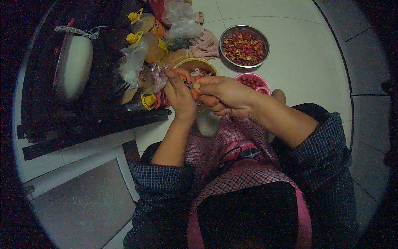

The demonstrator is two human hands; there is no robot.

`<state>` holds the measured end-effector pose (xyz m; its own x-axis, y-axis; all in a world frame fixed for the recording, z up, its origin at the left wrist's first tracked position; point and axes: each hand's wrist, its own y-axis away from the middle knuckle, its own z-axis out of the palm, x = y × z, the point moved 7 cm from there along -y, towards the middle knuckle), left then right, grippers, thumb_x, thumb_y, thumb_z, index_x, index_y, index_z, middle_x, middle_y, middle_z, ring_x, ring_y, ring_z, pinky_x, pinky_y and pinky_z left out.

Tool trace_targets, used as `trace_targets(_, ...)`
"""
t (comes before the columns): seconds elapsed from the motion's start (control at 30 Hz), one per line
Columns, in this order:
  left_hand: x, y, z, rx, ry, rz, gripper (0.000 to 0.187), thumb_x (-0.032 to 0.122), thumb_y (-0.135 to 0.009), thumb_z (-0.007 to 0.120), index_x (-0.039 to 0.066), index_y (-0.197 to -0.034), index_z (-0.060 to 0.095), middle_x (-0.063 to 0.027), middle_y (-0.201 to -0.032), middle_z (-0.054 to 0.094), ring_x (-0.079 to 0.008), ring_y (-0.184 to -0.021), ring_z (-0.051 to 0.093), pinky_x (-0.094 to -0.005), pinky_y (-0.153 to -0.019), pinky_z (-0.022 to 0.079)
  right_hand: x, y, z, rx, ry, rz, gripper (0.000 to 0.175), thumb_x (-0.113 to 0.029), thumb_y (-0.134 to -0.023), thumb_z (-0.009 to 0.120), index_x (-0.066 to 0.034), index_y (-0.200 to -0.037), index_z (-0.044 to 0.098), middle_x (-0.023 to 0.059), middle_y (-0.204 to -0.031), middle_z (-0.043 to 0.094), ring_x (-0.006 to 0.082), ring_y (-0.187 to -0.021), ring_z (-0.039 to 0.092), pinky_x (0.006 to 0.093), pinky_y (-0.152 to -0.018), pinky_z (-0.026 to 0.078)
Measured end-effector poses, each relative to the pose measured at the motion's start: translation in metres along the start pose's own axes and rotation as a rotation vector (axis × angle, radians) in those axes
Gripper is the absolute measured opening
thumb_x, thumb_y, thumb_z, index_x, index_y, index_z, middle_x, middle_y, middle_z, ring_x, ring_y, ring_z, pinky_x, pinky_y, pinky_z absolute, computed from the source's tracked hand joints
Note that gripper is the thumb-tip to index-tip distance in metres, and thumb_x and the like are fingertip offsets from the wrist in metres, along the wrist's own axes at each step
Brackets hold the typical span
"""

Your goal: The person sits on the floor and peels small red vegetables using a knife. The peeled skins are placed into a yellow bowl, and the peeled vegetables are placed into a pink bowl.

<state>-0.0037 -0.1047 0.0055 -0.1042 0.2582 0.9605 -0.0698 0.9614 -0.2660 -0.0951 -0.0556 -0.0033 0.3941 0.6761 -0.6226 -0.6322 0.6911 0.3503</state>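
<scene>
My left hand (179, 98) and my right hand (227, 93) meet over a yellow-rimmed bucket (214, 69). The left fingers pinch a small piece of fruit, mostly hidden by the fingers. A small metal blade (189, 85) shows at the right thumb and forefinger, its handle wrapped in the right fist. Reddish and pale scraps (200, 73) lie inside the bucket. Beyond my right wrist is a pink plastic bowl (266, 80) of whole small red fruit (250, 82). Farther off, a stainless steel bowl (221, 46) holds cut red and yellow fruit pieces (245, 48).
Yellow-capped oil bottles (152, 48), clear plastic bags (183, 18) and a pinkish cloth (205, 45) crowd the left. An open cabinet (102, 118) holds a long whitish object (76, 62); its door (90, 193) stands near my left elbow. A checked apron (242, 177) covers my lap above the tiled floor (301, 53).
</scene>
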Motion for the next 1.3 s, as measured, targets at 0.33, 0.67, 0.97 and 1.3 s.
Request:
trace_targets(0.33, -0.014, 0.001, -0.002, 0.074, -0.035, -0.191, 0.055, 0.051, -0.093, 0.028, 0.005, -0.067, 0.044, -0.0010, -0.063, 0.044, -0.0083, -0.052, 0.039, -0.0239, -0.046, 0.031, -0.007, -0.025, -0.021, 0.191, 0.624, -0.395, 0.019, -0.018, -0.093, 0.041, -0.0044, -0.085, 0.053, -0.0036, -0.064, 0.050, 0.0039, -0.055, 0.043, 0.0205, -0.050, 0.036)
trace_targets(0.67, -0.059, 0.000, -0.014, 0.090, -0.082, -0.482, 0.064, 0.061, -0.089, 0.026, 0.002, -0.078, 0.050, -0.0061, -0.073, 0.052, -0.0157, -0.066, 0.048, -0.0273, -0.060, 0.041, -0.006, -0.033, -0.037, 0.347, 0.917, -0.385, 0.022, -0.018, -0.089, 0.044, 0.0003, -0.091, 0.057, 0.0166, -0.082, 0.060, 0.0295, -0.078, 0.056, 0.0391, -0.072, 0.045)
trace_targets(0.97, -0.066, 0.001, -0.026, -0.092, 0.081, -0.799, 0.074, 0.072, -0.081, 0.023, 0.006, -0.090, 0.055, -0.0003, -0.065, 0.053, -0.0100, -0.051, 0.047, -0.0222, -0.046, 0.036, -0.026, -0.021, -0.035, 0.462, 1.130, -0.528, 0.027, -0.020, -0.086, 0.054, 0.0018, -0.103, 0.056, 0.0163, -0.085, 0.061, 0.0202, -0.074, 0.059, 0.0313, -0.069, 0.046)
trace_targets(1.3, -0.050, 0.014, -0.015, -0.284, 0.023, -0.879, 0.069, 0.070, -0.083, 0.024, 0.008, -0.080, 0.055, 0.0033, -0.056, 0.047, -0.0054, -0.044, 0.039, -0.0192, -0.039, 0.025, -0.038, -0.014, -0.016, 0.422, 1.374, -0.759, 0.034, -0.017, -0.068, 0.067, -0.0089, -0.101, 0.062, 0.0155, -0.096, 0.061, 0.0344, -0.088, 0.058, 0.0439, -0.076, 0.046)
